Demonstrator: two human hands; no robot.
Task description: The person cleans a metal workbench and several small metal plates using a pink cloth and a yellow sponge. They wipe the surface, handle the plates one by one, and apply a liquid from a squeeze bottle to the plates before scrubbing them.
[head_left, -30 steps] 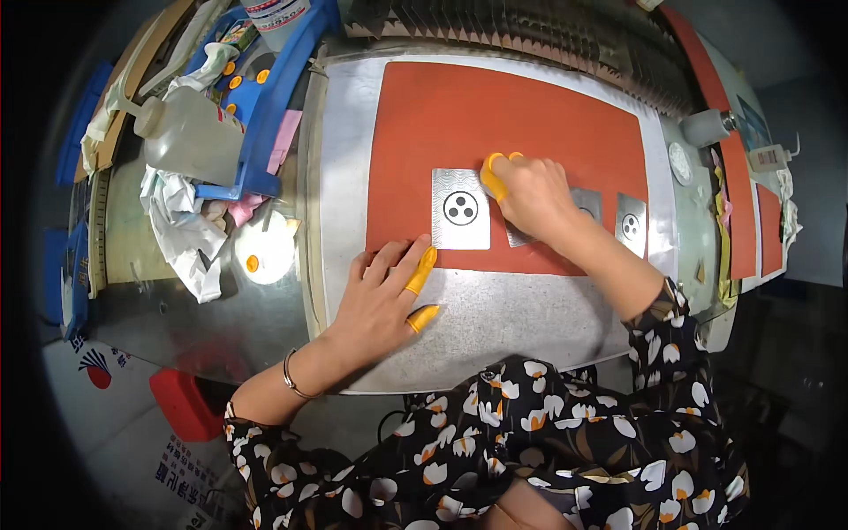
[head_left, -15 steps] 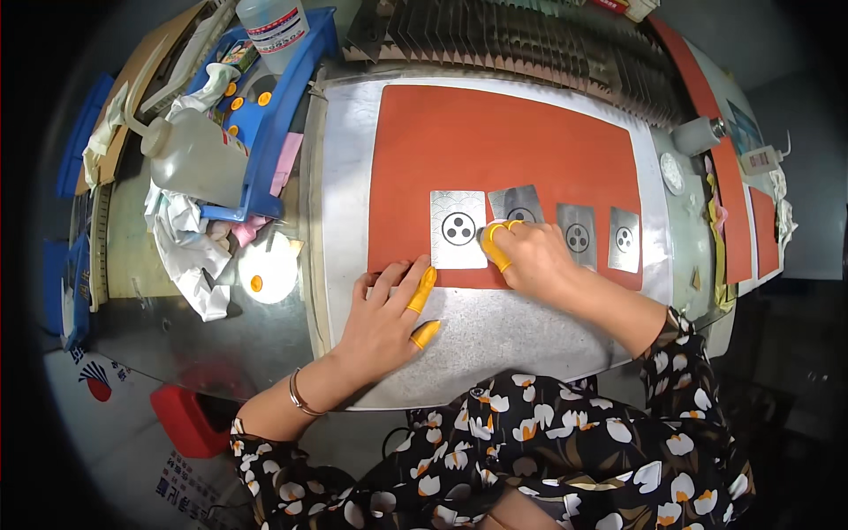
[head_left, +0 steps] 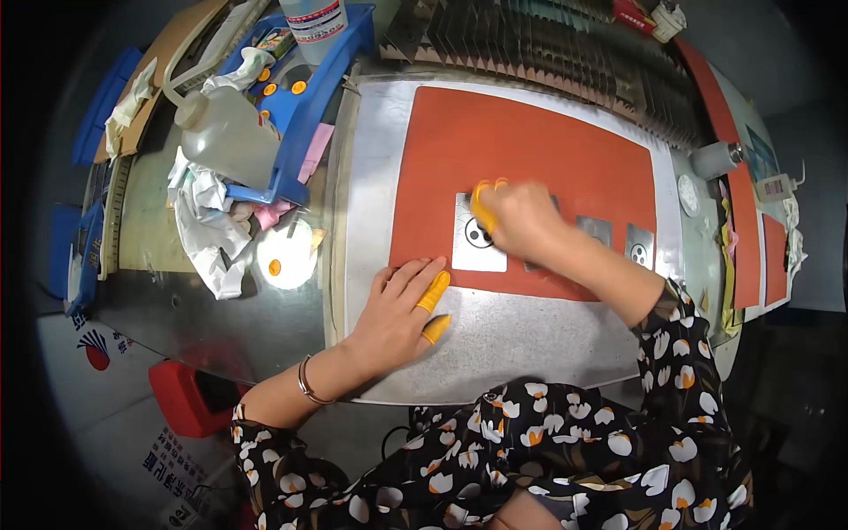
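A silvery metal card (head_left: 495,260) with a black ring and dots lies on the red mat (head_left: 530,132). Over its upper right part, my right hand (head_left: 526,225) is bent closed, smeared by motion, with yellow finger cots on its fingers; what it pinches is hidden. That hand and forearm mostly cover a second card. Farther right lie two more metal cards (head_left: 594,230), (head_left: 639,247), the nearer one partly hidden by my forearm. My left hand (head_left: 397,305), also in yellow finger cots, rests with fingers stretched out, fingertips by the first card's lower left corner.
A blue tray (head_left: 309,124) with orange round pieces, a bottle (head_left: 315,26) and a plastic jug (head_left: 225,132) beside it stand at left. White crumpled cloth (head_left: 212,238) lies below. A rack of thin dark plates (head_left: 548,62) lines the back. A small bottle (head_left: 714,159) stands right.
My right hand has moved up and slightly left across the first card, uncovering its right edge. My left hand stays near its corner. The whole view has shifted a little.
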